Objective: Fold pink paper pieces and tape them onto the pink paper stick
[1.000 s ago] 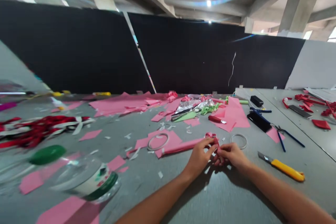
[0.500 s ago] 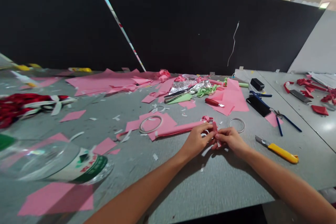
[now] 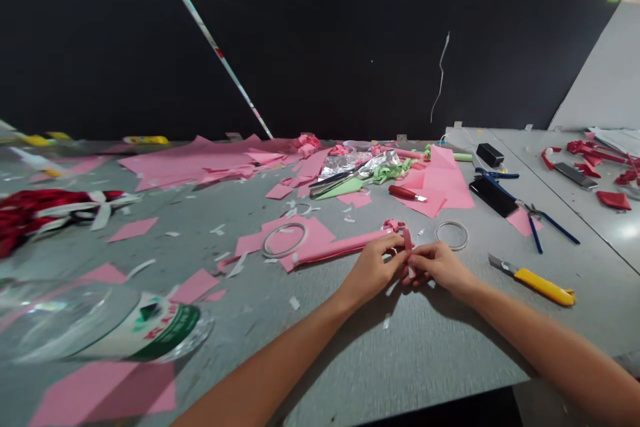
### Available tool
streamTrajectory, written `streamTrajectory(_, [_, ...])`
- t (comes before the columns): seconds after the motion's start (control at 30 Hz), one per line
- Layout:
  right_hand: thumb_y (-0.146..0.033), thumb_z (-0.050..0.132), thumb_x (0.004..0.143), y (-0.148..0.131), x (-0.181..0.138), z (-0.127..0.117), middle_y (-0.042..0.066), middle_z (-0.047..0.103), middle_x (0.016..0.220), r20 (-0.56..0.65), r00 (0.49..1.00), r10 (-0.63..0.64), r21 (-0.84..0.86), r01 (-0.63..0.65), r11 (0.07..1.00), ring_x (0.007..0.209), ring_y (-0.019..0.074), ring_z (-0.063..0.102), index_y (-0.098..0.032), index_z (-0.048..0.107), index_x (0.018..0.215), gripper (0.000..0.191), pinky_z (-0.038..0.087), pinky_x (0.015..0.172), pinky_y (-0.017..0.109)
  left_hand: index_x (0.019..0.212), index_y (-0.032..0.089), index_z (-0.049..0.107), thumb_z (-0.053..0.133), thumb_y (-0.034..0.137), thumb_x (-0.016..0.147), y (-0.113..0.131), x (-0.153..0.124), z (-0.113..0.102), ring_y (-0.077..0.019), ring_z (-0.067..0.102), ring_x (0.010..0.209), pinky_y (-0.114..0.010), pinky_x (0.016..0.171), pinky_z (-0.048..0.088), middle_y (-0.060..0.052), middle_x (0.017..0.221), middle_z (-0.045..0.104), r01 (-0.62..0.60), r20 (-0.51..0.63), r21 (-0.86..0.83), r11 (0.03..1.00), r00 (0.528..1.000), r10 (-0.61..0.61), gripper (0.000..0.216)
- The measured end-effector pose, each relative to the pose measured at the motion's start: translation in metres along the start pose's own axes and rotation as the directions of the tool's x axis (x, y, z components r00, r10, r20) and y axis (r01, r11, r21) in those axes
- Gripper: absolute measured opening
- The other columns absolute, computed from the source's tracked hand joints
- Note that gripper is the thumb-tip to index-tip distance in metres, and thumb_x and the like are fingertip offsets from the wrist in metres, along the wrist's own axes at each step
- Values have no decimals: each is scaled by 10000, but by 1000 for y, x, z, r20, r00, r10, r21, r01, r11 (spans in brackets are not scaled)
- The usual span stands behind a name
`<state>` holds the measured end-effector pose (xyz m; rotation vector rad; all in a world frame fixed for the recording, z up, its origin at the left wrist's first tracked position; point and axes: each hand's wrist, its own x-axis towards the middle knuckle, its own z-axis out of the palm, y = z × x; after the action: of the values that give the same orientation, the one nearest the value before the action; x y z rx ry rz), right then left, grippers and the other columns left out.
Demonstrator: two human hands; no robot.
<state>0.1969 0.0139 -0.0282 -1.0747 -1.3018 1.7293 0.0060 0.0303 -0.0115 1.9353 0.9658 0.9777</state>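
Both my left hand point(image 3: 377, 263) and my right hand point(image 3: 437, 263) are closed in a pinch on one narrow pink paper strip point(image 3: 407, 240), held upright between them just above the table. Fingers hide its lower part. Behind my left hand lies a long rolled pink paper stick point(image 3: 340, 247) with a crumpled pink end point(image 3: 394, 225). A roll of tape point(image 3: 285, 240) rests over pink paper at its left end. Another thin ring of tape point(image 3: 451, 235) lies just beyond my right hand.
A yellow utility knife point(image 3: 543, 285) with its blade out lies to the right, near blue-handled pliers point(image 3: 550, 223) and a black phone point(image 3: 494, 197). Scissors point(image 3: 335, 181) and a red-handled cutter point(image 3: 407, 193) lie behind. A clear bottle point(image 3: 110, 320) lies on its side at left.
The view has shifted slightly. Both hands keep their pinch on the pink paper strip, which looks turned a little more upright.
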Motion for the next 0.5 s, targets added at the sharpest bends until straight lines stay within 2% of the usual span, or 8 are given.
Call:
streamTrajectory(0.1, [-481,846,818,-3,-2,0,89,765,799,25,1000,-6,14,6,1000,700,188,774,-111,758,846,382,593,639,281,889,186,730,612,170,959,1,-1,-1,-212,692,883,-323,851,532,-47,913,761,-60,2,9,998,998,60,138])
streamTrajectory(0.2, [-474,852,810,-6,-4,-1,79,761,778,28,1000,4,26,-5,1000,715,197,781,-114,762,837,372,600,640,278,923,194,758,582,106,940,3,-4,1,-210,695,926,-324,881,526,-54,955,758,-147,-47,60,987,988,150,198])
streamTrajectory(0.27, [-458,851,812,-8,-5,-1,86,771,799,22,1000,6,34,-7,999,729,201,785,-115,772,851,354,604,646,281,934,203,778,571,94,939,4,-6,3,-213,699,945,-329,898,528,-56,967,757,-161,-82,75,984,983,167,234])
streamTrajectory(0.37, [-427,851,810,-7,-5,-2,89,783,825,2,1000,-3,32,3,999,734,195,785,-116,796,900,328,607,662,283,964,198,793,628,183,964,3,-4,3,-225,708,939,-338,889,548,-62,981,774,-83,-89,21,996,992,85,165])
streamTrajectory(0.43, [-412,856,795,-5,-3,-2,91,786,829,-15,1000,-11,27,11,1000,730,191,784,-114,807,923,328,609,673,287,965,184,792,666,243,961,2,-2,2,-229,708,904,-336,851,558,-66,969,785,-13,-42,-36,999,999,11,140])
streamTrajectory(0.5, [-412,855,783,-3,-2,-2,98,787,824,-21,1000,-19,21,20,1000,709,184,776,-107,810,906,332,609,672,289,912,177,786,668,258,957,1,0,1,-229,702,885,-332,831,555,-66,945,780,14,6,-76,997,1000,-13,150])
